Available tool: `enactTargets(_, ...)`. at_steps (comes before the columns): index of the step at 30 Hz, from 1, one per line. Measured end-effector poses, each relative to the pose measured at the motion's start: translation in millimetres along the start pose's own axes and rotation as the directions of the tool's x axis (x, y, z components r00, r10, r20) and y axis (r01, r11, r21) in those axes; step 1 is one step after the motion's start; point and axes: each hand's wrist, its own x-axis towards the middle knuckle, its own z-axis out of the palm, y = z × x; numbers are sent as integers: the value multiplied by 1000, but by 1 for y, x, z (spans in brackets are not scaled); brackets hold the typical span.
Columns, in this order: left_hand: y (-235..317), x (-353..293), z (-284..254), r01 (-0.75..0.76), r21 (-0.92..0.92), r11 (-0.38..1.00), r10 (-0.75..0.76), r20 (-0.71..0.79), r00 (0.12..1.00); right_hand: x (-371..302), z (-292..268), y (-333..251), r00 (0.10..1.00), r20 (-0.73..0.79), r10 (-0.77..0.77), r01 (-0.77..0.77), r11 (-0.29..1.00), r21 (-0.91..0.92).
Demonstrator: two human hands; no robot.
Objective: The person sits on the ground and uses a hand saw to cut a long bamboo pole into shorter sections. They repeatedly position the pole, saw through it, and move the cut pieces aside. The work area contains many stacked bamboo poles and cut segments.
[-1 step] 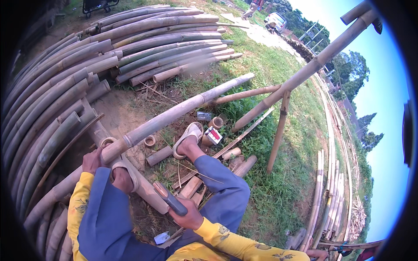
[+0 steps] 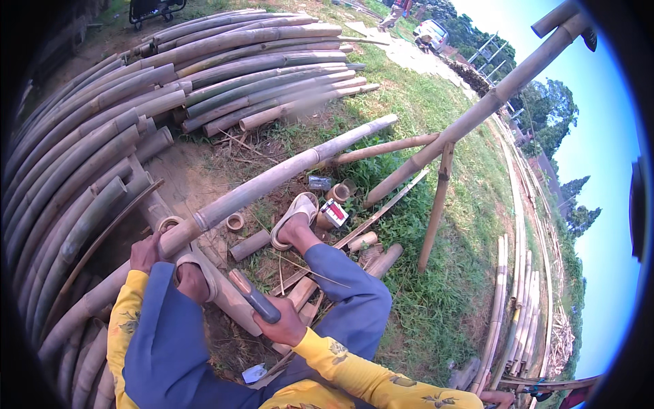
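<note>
My left hand [image 2: 144, 253] is wrapped round a long pale bamboo pole [image 2: 272, 178], which slopes up from the lower left to the middle. In my right hand [image 2: 287, 326] is a short, thick tool [image 2: 257, 298] with a dark grey, rounded body and a brown far end; its exact kind does not show. The tool is held below the pole, above a thick bamboo piece [image 2: 228, 296] on the ground. My sandalled foot [image 2: 294, 221] rests beyond the pole, and the other foot [image 2: 193, 281] is beside the left hand.
Stacked bamboo poles [image 2: 266, 61] fill the left and back. A bamboo post frame [image 2: 470, 123] stands at the right. Cut bamboo pieces [image 2: 250, 245], a bamboo ring [image 2: 234, 221] and a red-and-white pack [image 2: 334, 213] lie near my feet. Another person's hand [image 2: 497, 397] shows at lower right.
My right hand has shifted slightly up and to the left with the tool. My left hand and the pole stay in place.
</note>
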Motion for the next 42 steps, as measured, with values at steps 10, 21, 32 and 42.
enactTargets(10, -3, -11, -12, 25, 28, 999, -25, -11, 1000, -74, -28, -10, 997, 39, 60, -62, 996, 62)
enactTargets(21, -17, -4, -2, 35, 32, 999, -35, 12, 999, -3, 8, 20, 1000, 7, 17, -17, 994, 109)
enactTargets(32, -7, 1, -2, 26, 22, 999, -27, 23, 999, 39, 21, 18, 1000, 28, 10, -11, 1000, 25)
enactTargets(42, -4, -5, -13, 33, 20, 999, -33, 22, 999, -55, -22, -27, 991, 44, 129, -133, 988, 85)
